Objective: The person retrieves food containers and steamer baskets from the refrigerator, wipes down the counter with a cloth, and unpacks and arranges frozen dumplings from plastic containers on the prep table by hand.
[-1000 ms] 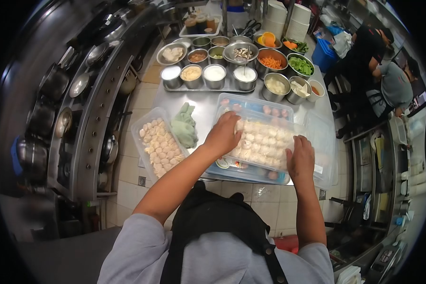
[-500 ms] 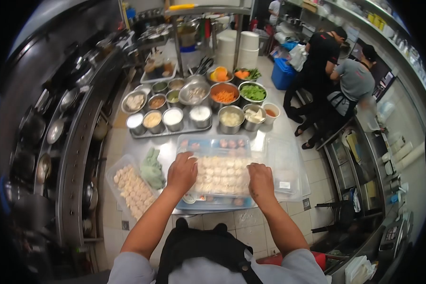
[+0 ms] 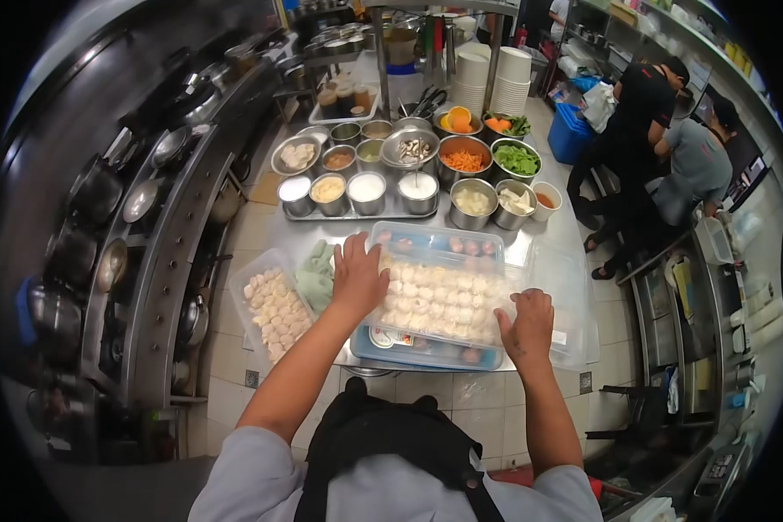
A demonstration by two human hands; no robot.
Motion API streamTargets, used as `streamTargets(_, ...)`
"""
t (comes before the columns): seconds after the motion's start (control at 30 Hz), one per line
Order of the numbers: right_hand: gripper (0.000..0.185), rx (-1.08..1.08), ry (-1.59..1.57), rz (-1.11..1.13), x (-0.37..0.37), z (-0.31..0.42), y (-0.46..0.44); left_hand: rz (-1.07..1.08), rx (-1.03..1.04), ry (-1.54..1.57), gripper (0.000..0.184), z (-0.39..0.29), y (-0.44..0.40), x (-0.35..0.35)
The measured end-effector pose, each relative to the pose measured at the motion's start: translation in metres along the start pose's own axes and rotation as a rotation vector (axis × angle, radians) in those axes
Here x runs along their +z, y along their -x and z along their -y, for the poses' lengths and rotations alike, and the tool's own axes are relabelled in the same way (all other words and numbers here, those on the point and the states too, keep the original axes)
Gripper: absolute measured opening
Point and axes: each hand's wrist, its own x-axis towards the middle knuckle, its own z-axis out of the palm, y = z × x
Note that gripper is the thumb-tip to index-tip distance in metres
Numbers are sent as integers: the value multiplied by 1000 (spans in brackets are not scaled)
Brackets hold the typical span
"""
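A clear plastic container [image 3: 444,300] holds rows of pale, round pieces that look like dumplings or balls. It rests slightly askew on blue-tinted containers [image 3: 426,357] with reddish contents. My left hand [image 3: 361,277] is at its left end, fingers spread and touching or very near the rim. At the right end, my right hand [image 3: 527,324] has its thumb and fingers apart beside the container's edge; I cannot tell whether it touches. A second tub of similar pale pieces [image 3: 274,304] lies to the left, with a green cloth [image 3: 316,277] next to it.
Metal bowls of shredded carrot [image 3: 464,162], green leaves [image 3: 518,159] and white ingredients stand at the back, some on a metal tray [image 3: 357,215]. A clear lid or tub [image 3: 565,300] lies right. Pans [image 3: 143,202] line the left; two people [image 3: 670,139] work at right.
Both hands have loosened from the container's ends, and their fingers have spread. The container sits more slanted, its right end lower in view. My view has shifted, moving the scene right and up.
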Motion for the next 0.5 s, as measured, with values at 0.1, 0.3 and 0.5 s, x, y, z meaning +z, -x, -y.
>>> streamTargets(0.1,37,15,-32,-3,2,-1,1,67,10,-4,48,-5,0,-1)
streamTargets(0.3,34,-94,-71,0,3,-2,-2,98,-23,-12,49,-6,0,6)
streamTargets(0.5,31,-108,-63,96,2,1,-4,112,-12,-28,52,-6,1,5)
